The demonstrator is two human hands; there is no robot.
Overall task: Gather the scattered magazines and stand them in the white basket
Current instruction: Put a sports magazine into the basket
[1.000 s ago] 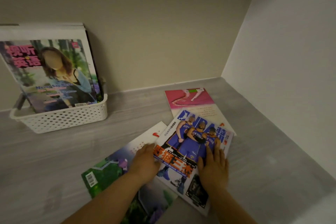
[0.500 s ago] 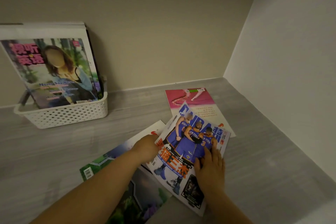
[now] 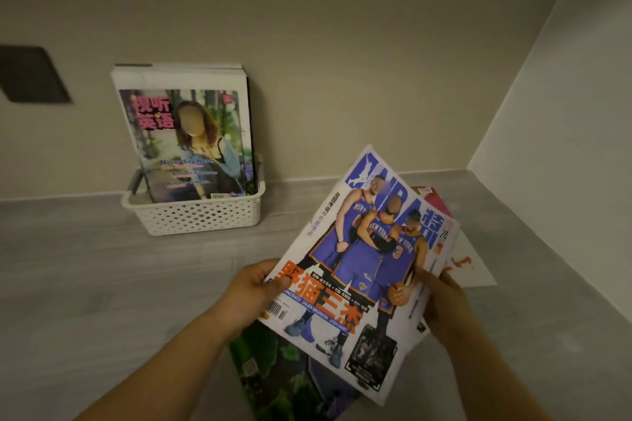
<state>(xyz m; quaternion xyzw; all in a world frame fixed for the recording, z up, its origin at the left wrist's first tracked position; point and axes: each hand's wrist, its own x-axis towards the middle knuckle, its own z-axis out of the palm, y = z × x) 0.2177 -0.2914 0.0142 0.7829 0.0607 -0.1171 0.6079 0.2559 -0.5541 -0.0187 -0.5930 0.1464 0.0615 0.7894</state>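
Observation:
A basketball magazine [image 3: 369, 260] with players in blue kit is lifted off the floor, tilted toward me. My left hand [image 3: 254, 290] grips its left edge, thumb on the cover. My right hand [image 3: 441, 304] holds its right edge from behind. The white perforated basket [image 3: 198, 215] stands against the back wall at the left, with several magazines [image 3: 191, 143] upright in it. A green magazine [image 3: 290, 376] lies flat under the lifted one. A pink and white magazine [image 3: 468, 263] lies on the floor, mostly hidden behind it.
The grey wood-look floor [image 3: 85, 284] runs to a beige back wall and a white side wall [image 3: 564, 147] on the right, forming a corner. A dark square patch [image 3: 30, 75] sits on the back wall at the far left.
Both hands have taken hold of the basketball magazine and raised it off the floor, where it lay flat under my palms. The view has shifted so the basket appears nearer the middle.

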